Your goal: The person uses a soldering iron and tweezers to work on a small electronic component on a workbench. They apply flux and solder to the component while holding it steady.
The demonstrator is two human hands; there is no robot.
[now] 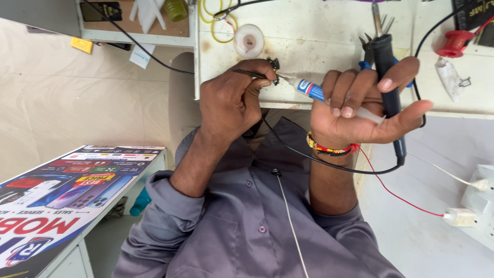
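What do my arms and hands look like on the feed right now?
Both hands are bare, with no gloves or rings visible. Grey button-shirt sleeves are pushed up toward the elbows. The right wrist carries a band of red thread and yellow beads; the left wrist is bare.

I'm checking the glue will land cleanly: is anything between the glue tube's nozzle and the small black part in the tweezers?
Nothing visible. The glue tube in the right hand points its nozzle straight at the small black part, held by tweezers in the left hand; contact unclear.
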